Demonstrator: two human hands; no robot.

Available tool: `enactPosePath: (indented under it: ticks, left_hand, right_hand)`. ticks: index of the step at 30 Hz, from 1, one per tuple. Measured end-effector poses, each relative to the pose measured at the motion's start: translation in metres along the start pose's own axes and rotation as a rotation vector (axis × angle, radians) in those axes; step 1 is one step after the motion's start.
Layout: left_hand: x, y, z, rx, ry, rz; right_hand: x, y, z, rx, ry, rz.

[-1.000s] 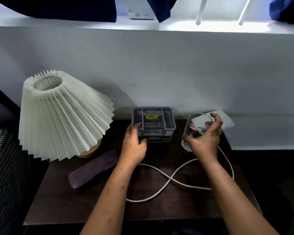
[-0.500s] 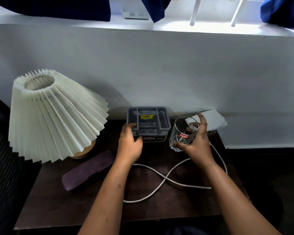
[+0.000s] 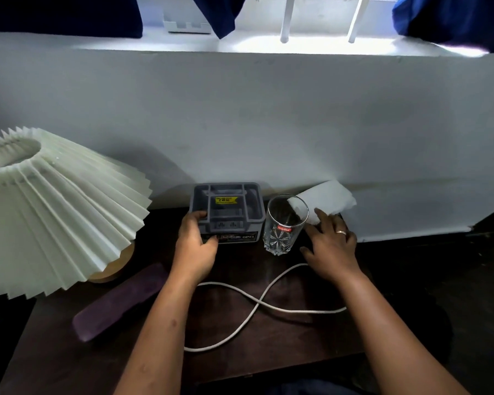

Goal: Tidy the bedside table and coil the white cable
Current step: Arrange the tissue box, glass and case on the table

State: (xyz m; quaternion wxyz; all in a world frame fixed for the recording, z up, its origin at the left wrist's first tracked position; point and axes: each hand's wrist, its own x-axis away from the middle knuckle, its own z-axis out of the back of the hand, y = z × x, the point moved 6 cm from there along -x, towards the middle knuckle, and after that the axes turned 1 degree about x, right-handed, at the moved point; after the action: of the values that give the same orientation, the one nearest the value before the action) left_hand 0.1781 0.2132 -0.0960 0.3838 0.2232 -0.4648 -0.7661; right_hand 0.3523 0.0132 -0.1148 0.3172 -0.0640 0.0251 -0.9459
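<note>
White cable lies uncoiled in a loose, crossed loop on the near part of the desk, so I judge the coiling has not begun. Beyond it, the left hand grips the front-left corner of the grey organiser. The right hand, fingers loosely spread and holding nothing, reaches past the glass, its fingertips at the folded tissue by the wall. Tidying looks barely started.

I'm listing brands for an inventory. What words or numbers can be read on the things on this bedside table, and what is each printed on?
"45 00": on the yellow sticker inside the grey box; the small line above it is too blurred to read.
"OPEL": on the front label of that box; the rest of the label is unreadable.
"cello": on the red label of the glass.
</note>
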Motion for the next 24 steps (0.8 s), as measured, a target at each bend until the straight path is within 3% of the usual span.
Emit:
enactPosePath:
  ticks: [12,17,20,24]
  left_hand:
    - [0.001,0.005,0.002,-0.048,-0.01,-0.038]
    - [0.003,0.008,0.005,-0.056,-0.018,-0.043]
    - [0.004,0.01,0.008,-0.086,-0.024,-0.05]
    - [0.009,0.013,0.009,-0.184,-0.04,-0.09]
  right_hand:
    - [-0.005,-0.004,0.001,-0.022,-0.018,-0.026]
    - [-0.006,-0.003,0.014,-0.164,0.046,-0.065]
    - [-0.003,0.0,0.03,-0.265,0.183,-0.066]
    - [0.008,-0.007,0.069,-0.362,0.532,0.0]
